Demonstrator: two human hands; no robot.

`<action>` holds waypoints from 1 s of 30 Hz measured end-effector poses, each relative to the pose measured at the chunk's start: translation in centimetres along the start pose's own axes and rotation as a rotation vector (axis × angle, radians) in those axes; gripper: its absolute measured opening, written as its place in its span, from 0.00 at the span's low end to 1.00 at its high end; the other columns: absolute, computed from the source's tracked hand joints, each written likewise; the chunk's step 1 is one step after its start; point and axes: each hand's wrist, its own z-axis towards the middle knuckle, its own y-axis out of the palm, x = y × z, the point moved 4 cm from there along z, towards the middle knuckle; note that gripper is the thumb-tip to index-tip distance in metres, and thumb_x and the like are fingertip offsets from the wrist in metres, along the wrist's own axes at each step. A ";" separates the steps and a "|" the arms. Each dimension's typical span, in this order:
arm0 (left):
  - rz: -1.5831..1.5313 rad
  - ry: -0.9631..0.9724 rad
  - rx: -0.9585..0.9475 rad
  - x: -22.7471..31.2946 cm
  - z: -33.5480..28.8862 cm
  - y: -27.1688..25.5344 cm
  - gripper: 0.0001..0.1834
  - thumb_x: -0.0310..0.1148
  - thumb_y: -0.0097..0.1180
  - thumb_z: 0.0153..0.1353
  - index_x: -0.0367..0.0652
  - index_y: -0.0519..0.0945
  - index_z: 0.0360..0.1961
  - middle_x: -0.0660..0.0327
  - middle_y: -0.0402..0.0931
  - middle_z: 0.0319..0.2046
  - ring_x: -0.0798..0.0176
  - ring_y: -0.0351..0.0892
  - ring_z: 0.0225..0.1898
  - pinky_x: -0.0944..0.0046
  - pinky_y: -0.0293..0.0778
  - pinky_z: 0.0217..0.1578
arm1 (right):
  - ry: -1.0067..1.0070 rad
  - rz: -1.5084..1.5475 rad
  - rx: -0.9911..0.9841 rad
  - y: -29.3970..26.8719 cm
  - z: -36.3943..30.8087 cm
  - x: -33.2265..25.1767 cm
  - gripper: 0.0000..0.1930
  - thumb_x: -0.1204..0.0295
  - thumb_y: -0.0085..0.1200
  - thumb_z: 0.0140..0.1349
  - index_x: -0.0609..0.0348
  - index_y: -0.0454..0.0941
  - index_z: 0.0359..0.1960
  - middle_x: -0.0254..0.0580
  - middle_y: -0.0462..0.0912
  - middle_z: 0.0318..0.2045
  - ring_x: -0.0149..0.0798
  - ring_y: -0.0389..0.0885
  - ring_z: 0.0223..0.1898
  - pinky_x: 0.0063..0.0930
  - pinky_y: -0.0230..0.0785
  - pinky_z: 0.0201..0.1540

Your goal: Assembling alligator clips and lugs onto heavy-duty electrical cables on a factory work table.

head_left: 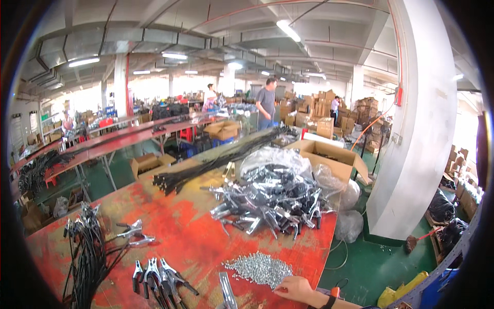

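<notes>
My right hand reaches in from the lower right, a dark band on its wrist. Its fingers are closed together at the near edge of a heap of small silvery metal pieces; what they pinch is hidden. Left of the heap, a shiny metal clamp part sticks up from the lower edge. Several metal spring clamps with black grips lie farther left. Beyond the small pieces rises a big pile of similar clamps, partly in clear plastic. My left hand is out of sight.
Black cables with clamps lie at the left of the worn red table. A long black cable bundle stretches across its far side. An open cardboard box and a white pillar stand right. Another person stands beyond.
</notes>
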 end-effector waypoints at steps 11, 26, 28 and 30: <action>0.256 0.135 0.015 -1.4 2.2 0.1 0.17 0.43 0.49 0.68 0.41 0.75 0.50 0.66 0.75 0.32 0.73 0.70 0.29 0.71 0.67 0.28 | 0.664 1.753 -0.193 1.5 6.8 -10.2 0.11 0.64 0.63 0.42 0.53 0.81 0.28 0.39 0.79 0.29 0.46 0.79 0.31 0.36 0.73 0.32; 0.326 0.154 0.065 -2.3 2.6 -0.7 0.15 0.40 0.50 0.69 0.43 0.75 0.49 0.66 0.74 0.31 0.73 0.69 0.27 0.72 0.66 0.25 | 0.276 1.381 -0.079 1.1 6.9 -9.7 0.11 0.63 0.59 0.46 0.54 0.79 0.29 0.39 0.79 0.31 0.45 0.79 0.32 0.34 0.72 0.31; 0.275 0.174 0.044 -2.1 2.5 -0.2 0.15 0.40 0.50 0.69 0.43 0.75 0.49 0.66 0.74 0.31 0.73 0.69 0.27 0.72 0.66 0.25 | -0.112 0.767 0.058 1.5 6.5 -10.3 0.10 0.64 0.58 0.46 0.54 0.78 0.28 0.39 0.79 0.30 0.44 0.79 0.32 0.34 0.72 0.31; 0.223 0.191 0.029 -1.9 2.3 0.3 0.15 0.40 0.49 0.69 0.42 0.75 0.49 0.66 0.74 0.31 0.73 0.69 0.27 0.72 0.66 0.26 | 0.417 1.637 -0.093 4.4 5.9 -9.7 0.10 0.64 0.58 0.45 0.55 0.79 0.29 0.39 0.79 0.31 0.43 0.79 0.32 0.33 0.72 0.31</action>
